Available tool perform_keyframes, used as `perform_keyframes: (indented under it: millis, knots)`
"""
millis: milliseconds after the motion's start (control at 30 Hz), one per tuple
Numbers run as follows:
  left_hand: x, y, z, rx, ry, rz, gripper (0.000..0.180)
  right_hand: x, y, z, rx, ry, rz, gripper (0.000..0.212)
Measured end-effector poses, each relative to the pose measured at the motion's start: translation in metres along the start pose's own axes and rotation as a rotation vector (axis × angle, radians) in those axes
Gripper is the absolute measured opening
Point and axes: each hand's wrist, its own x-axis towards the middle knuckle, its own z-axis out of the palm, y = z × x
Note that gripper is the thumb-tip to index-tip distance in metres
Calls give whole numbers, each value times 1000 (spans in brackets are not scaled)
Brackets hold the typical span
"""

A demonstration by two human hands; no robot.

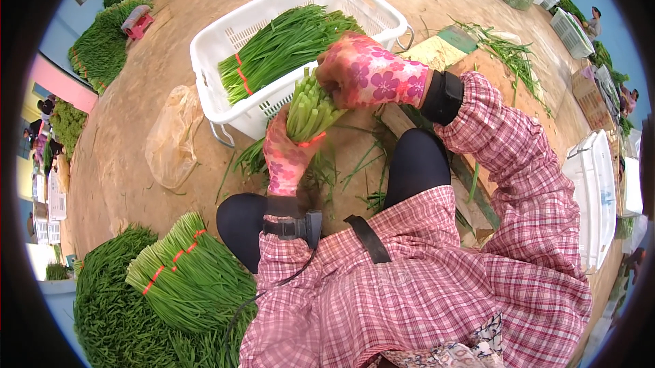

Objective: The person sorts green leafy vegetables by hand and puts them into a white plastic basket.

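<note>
My left hand [285, 153], in a pink flowered glove, is wrapped round a bunch of garlic chives [310, 114]. The pale cut ends point up and an orange-red band [312, 140] circles the stalks below them. My right hand [368, 71], gloved alike, is closed beside the cut ends, its fingertips curled against them; whatever it pinches is hidden. Just beyond both hands stands a white plastic crate [211, 71] with banded chive bunches [283, 47] lying inside.
At my lower left lie banded bunches [198, 272] on a heap of loose chives [109, 293]. A crumpled plastic bag [174, 139] sits left of the crate. Wooden boards with a yellow-green piece [437, 47] and scattered stalks [508, 54] are to the right, near white crates [590, 197].
</note>
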Motion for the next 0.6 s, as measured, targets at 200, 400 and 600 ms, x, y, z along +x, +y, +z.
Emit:
perform_keyframes:
  millis: [200, 400, 600]
  knots:
    - [-1, -7, -3, -67, 11, -62, 77, -27, -10, -37, 609, 274, 415, 8]
    - [-2, -13, 8, -169, 19, 3, 75, -25, -2, 3, 364, 192, 153, 13]
    - [-2, 4, -1, 40, -13, 3, 81, -11, -10, -9, -218, -134, 121, 10]
